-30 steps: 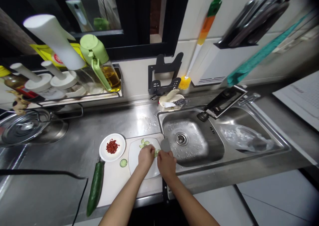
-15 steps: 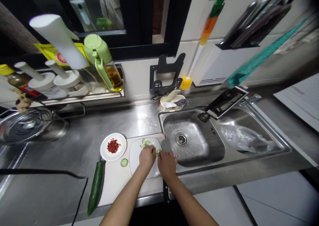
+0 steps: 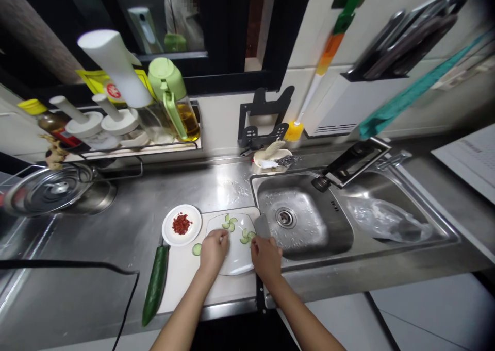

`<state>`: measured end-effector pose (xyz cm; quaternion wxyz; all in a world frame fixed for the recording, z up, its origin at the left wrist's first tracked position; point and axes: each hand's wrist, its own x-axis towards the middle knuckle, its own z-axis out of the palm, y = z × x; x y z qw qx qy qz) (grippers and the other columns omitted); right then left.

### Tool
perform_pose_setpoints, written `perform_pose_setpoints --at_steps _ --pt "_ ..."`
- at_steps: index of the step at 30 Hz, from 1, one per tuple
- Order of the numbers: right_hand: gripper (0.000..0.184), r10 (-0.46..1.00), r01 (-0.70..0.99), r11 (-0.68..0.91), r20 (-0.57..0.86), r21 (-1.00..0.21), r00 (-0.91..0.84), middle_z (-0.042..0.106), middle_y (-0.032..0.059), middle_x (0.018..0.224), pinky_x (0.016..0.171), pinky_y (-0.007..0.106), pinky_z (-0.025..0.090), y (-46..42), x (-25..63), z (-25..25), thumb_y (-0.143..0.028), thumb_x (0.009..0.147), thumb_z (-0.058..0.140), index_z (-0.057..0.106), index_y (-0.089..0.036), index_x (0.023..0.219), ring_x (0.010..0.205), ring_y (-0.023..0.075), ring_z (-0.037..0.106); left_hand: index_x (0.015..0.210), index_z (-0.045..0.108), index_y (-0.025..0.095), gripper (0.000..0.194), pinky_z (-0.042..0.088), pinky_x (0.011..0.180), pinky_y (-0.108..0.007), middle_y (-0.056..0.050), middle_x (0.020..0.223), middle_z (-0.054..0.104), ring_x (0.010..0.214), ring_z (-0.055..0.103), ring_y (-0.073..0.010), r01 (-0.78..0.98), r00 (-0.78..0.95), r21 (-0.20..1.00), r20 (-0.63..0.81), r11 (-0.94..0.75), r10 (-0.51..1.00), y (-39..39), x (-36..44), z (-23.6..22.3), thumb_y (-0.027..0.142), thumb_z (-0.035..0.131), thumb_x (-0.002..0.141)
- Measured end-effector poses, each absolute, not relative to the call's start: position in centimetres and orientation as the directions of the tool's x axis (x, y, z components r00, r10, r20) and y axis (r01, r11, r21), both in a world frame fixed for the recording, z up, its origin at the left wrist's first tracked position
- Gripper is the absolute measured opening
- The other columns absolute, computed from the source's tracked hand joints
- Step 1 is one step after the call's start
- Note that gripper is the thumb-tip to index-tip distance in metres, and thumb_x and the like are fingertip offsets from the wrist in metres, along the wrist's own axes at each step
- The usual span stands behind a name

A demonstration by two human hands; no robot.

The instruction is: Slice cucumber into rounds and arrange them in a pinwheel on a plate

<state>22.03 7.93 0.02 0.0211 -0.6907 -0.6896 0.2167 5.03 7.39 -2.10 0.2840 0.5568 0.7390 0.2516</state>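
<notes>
A white plate (image 3: 236, 253) lies on the white cutting board (image 3: 181, 284). It carries two small fans of cucumber slices (image 3: 229, 222), and the second fan (image 3: 246, 236) is nearer the right rim. My left hand (image 3: 212, 252) rests at the plate's left rim with its fingers curled, and what they pinch is hidden. My right hand (image 3: 266, 258) is at the right rim, fingers curled too, above a knife whose grey blade (image 3: 263, 226) sticks out beyond it. One loose cucumber slice (image 3: 197, 249) lies on the board to the left of my left hand.
A small plate of chopped red chili (image 3: 181, 224) sits left of the white plate. A whole cucumber (image 3: 155, 284) lies along the board's left edge. The steel sink (image 3: 309, 237) is just right, a pot lid (image 3: 50, 188) far left, and oil bottles on a rack (image 3: 154, 139) behind.
My left hand has drawn back from the plate's middle to its left rim, uncovering the second fan of slices. The right hand stays by the knife. The view has shifted slightly.
</notes>
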Motion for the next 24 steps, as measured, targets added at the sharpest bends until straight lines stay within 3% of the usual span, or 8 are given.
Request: perform_pose_setpoints --at_steps 10,17,24 --pt "0.017 0.943 0.926 0.078 -0.273 -0.369 -0.189 0.066 0.0014 0.084 0.069 0.031 0.026 5.8 21.4 -0.7 -0.023 0.088 0.045 0.061 -0.023 0.083 0.091 0.0201 0.050 0.087 0.066 0.021 0.021 0.044 0.073 -0.028 -0.005 0.087 0.068 0.076 0.061 -0.0188 0.600 -0.526 0.576 -0.239 0.555 0.816 1.5 -1.2 -3.6 0.032 0.050 0.079" --pt "0.016 0.923 0.913 0.153 -0.277 -0.379 -0.269 0.065 0.0012 0.084 0.072 0.030 0.027 4.5 20.6 -1.0 -0.022 0.089 0.044 0.059 -0.022 0.082 0.091 0.0195 0.049 0.100 0.064 0.018 0.028 0.043 0.081 -0.030 -0.009 0.099 0.067 0.090 0.060 -0.0217 0.639 -0.524 0.523 -0.242 0.564 0.817 1.0 -1.3 -3.9 0.030 0.049 0.080" --pt "0.015 0.919 0.913 0.169 -0.276 -0.372 -0.282 0.066 0.0009 0.086 0.071 0.031 0.026 3.7 20.3 -0.7 -0.023 0.089 0.045 0.059 -0.023 0.083 0.093 0.0198 0.048 0.099 0.063 0.019 0.026 0.042 0.080 -0.030 -0.010 0.099 0.066 0.091 0.060 -0.0216 0.640 -0.524 0.519 -0.245 0.567 0.816 0.9 -1.0 -3.6 0.030 0.048 0.081"
